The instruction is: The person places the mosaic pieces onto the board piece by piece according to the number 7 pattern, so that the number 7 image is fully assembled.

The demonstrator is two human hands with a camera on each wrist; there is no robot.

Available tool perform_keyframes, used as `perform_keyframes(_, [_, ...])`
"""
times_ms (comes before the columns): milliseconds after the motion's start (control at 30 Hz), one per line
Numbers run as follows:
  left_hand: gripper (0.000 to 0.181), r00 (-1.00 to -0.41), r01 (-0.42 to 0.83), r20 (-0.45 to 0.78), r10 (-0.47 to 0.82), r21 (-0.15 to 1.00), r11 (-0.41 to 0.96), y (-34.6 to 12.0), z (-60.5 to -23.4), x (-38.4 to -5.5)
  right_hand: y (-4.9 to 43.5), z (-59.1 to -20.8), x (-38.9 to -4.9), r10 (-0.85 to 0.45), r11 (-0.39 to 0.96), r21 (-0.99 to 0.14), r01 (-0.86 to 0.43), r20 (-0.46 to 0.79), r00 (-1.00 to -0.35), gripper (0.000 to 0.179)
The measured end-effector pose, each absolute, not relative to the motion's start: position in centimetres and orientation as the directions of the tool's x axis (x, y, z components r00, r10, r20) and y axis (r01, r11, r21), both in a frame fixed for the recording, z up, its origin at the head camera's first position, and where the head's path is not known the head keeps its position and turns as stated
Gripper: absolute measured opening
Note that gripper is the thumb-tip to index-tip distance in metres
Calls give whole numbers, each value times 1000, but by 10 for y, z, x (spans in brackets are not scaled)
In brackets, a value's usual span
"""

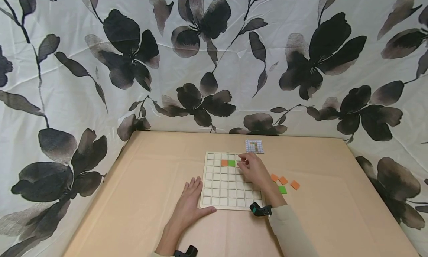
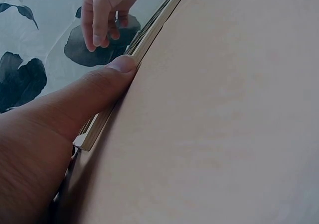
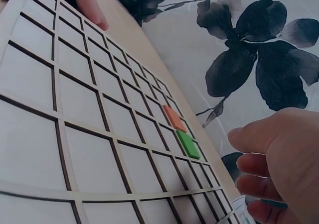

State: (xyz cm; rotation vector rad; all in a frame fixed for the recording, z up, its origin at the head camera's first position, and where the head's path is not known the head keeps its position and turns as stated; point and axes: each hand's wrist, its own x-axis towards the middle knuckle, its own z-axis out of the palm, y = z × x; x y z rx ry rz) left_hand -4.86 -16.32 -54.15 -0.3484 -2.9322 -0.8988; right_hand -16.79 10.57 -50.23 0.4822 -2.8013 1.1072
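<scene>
A pale wooden grid board (image 1: 217,186) with white square cells lies on the table. Side by side in its second row from the far edge sit an orange square tile (image 1: 224,163) and a green square tile (image 1: 232,163). My left hand (image 1: 190,203) rests at the board's left side, fingers straight, with the thumb against the near edge. Over the board's far right part is my right hand (image 1: 253,170), just right of the green tile. Its fingers are loosely bent, and the right wrist view shows nothing between thumb and fingers.
Right of the board, partly behind the right forearm, lie several loose tiles, among them an orange one (image 1: 295,185) and a green one (image 1: 282,189). A small printed grid card (image 1: 254,146) lies beyond the board's far edge. Flowered cloth (image 1: 200,64) hangs behind the table.
</scene>
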Motion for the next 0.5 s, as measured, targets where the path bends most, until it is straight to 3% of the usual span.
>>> perform_keyframes(500, [110,-969,248,138,207,541,803,-163,-540,-49,114,-491,-159,-234,701,-632,-331,234,-944,35])
